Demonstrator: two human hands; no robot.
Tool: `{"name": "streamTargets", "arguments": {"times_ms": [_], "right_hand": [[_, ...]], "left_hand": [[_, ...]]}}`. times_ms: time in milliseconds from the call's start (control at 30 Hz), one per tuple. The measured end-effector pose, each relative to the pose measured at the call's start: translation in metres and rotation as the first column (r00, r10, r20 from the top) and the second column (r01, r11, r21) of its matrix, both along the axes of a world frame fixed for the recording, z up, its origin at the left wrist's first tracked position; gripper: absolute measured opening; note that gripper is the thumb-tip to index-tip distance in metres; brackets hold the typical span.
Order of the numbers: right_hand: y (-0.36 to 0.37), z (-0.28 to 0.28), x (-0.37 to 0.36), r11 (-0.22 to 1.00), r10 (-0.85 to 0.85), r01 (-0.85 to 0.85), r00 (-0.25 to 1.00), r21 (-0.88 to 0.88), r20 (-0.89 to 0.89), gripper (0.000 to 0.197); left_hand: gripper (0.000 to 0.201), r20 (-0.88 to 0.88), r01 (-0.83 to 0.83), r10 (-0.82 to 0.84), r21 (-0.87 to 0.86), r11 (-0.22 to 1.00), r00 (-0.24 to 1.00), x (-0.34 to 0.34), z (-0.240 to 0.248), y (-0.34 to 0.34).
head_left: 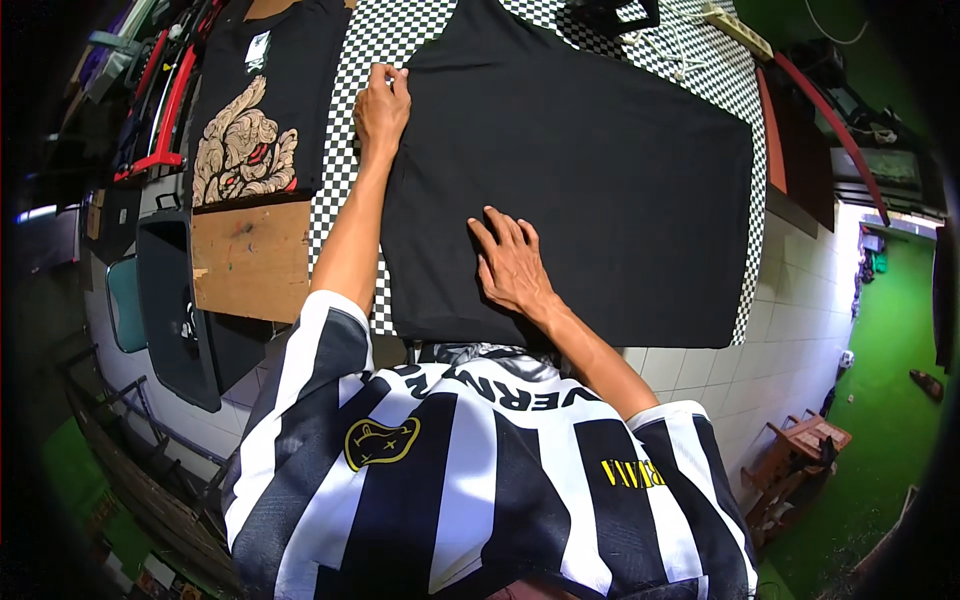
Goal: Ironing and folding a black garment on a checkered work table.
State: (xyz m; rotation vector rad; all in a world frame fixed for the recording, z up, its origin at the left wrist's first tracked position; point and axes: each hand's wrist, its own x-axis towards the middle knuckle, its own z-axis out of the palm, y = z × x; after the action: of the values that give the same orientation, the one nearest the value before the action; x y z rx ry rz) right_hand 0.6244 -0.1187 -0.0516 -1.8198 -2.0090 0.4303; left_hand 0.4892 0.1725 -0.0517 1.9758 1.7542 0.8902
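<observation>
A black garment (600,190), seemingly a T-shirt, lies spread over a table with a black-and-white checkered cover (350,150). At its far left edge, my left hand (382,112) has its fingers bent and pinched on the cloth. Flat on the lower middle of the fabric rests my right hand (512,262), fingers spread, with nothing held in it. Low creases run through the cloth near the top, and its far end passes out of the picture.
Left of the cover, a black printed T-shirt (260,110) lies over a wooden board (250,255). A dark bin (178,300) stands below. A power strip (738,30) sits at the far right corner, and a small wooden stool (805,445) is on the floor at right.
</observation>
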Motion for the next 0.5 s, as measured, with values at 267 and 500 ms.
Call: {"name": "streamTargets", "arguments": {"times_ms": [267, 500], "right_hand": [[0.001, 0.015, -0.029, 0.963, 0.269, -0.270, 0.963, -0.023, -0.034, 0.057], [0.003, 0.015, -0.059, 0.928, 0.370, -0.372, 0.923, -0.001, -0.108, 0.053]], "left_hand": [[0.025, -0.256, 0.072, -0.047, 0.089, 0.993, 0.966, 0.000, -0.018, -0.002], [0.032, -0.255, 0.195, -0.116, 0.308, 0.931, 0.960, -0.001, -0.023, 0.006]]}}
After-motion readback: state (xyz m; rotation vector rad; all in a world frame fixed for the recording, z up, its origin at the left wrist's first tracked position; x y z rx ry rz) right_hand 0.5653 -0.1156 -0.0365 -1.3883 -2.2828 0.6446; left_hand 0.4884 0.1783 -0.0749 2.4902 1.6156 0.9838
